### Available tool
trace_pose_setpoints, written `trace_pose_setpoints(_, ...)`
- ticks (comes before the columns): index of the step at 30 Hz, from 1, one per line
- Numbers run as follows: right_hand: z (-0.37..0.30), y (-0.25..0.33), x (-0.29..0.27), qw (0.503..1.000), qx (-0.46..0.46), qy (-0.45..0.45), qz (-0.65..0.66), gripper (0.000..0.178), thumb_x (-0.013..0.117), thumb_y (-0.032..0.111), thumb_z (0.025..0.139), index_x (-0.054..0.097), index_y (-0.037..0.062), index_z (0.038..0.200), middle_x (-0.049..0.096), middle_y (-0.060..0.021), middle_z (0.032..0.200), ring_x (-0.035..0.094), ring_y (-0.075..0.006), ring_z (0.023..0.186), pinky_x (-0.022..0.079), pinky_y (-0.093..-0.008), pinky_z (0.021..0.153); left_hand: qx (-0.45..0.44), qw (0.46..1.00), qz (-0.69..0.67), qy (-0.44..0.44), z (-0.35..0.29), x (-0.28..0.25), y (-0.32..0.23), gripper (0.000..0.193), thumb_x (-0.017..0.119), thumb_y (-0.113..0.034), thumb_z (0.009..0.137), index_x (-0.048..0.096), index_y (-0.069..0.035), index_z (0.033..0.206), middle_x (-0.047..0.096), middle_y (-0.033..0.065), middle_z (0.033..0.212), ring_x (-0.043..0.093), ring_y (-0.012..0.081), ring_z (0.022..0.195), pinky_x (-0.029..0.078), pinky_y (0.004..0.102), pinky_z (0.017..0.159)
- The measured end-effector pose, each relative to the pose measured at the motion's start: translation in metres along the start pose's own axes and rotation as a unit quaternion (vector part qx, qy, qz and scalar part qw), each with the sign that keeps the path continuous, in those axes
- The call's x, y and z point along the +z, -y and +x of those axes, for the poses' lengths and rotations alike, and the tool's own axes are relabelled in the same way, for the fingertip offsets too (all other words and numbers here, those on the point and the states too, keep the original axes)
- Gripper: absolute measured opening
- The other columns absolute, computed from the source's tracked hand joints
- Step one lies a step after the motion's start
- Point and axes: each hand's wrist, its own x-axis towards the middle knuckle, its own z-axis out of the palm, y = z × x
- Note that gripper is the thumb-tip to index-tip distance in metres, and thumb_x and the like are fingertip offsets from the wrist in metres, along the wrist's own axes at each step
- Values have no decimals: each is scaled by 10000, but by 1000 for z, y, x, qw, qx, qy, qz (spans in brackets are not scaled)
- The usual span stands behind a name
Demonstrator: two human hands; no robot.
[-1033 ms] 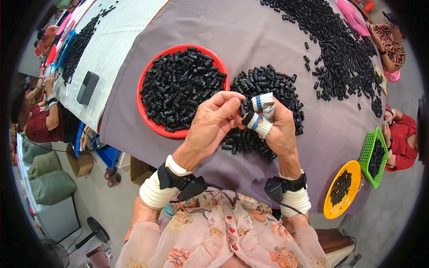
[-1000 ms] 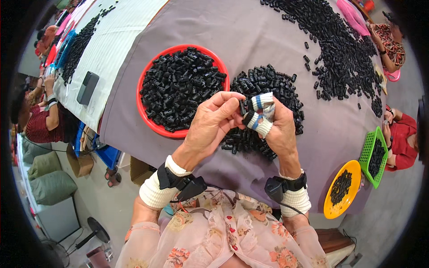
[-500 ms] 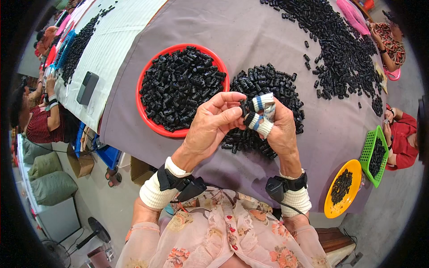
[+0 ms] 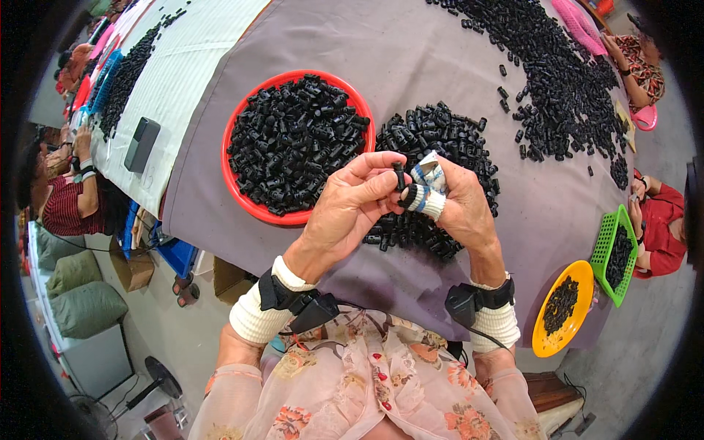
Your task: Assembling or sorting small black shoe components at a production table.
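Note:
My left hand point(image 4: 352, 198) is closed, pinching a small black plastic cylinder point(image 4: 398, 174) between thumb and fingertips. Facing it, my right hand point(image 4: 466, 209) is closed too, with striped knitted covers point(image 4: 425, 199) on its fingers. A pale, shiny sliver point(image 4: 430, 158) shows at these fingers; its kind is not clear. The right fingertips are close beside the black cylinder, and I cannot tell if they touch it. Beneath both hands lies a heap of similar black pieces point(image 4: 440, 139). A red basin point(image 4: 229, 172) full of such pieces stands just left of the heap.
A yellow dish point(image 4: 543, 345) with small dark bits and a green basket point(image 4: 603, 253) stand at the right edge. More black pieces point(image 4: 565, 103) spread over the far right of the grey cloth point(image 4: 352, 44). A black box point(image 4: 142, 145) lies on the white cloth. Other people sit around.
My right hand has turned and shifted slightly right, its covered fingers drawing apart from each other. The black cylinder now stands more upright and shows more in my left fingertips.

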Motion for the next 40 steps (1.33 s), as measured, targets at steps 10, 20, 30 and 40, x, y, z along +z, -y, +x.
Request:
trace_pose_setpoints(10,6,-7,-5,995,-46,51,-75,383,743,296,692,538,1,823,523,-60,633,449,-132,558,400,-288,535,-14,1000,-6,20,1,-2,4,248,525,-80,895,537,14,1124,601,92,987,582,144,905,478,300,832)
trace_pose_setpoints(20,7,-7,-4,994,-45,61,-74,353,733,288,696,542,12,808,529,-73,635,467,-155,559,409,-304,549,-26,999,17,-10,1,4,4,246,531,-100,896,547,14,1113,604,64,987,565,113,849,472,275,777)
trace_pose_setpoints(30,7,-6,-5,993,-51,72,-84,358,713,296,716,520,7,803,542,-89,642,461,-170,556,411,-310,552,-36,999,-18,5,3,-3,7,235,519,-79,896,543,22,1107,601,92,1028,579,146,928,474,316,854)
trace_pose_setpoints(40,5,-8,-5,991,-60,84,-83,336,692,286,739,536,11,850,527,-96,631,435,-188,548,413,-307,551,-34,999,6,-24,4,4,9,215,542,-82,888,573,14,1078,618,46,952,570,89,787,478,227,700)
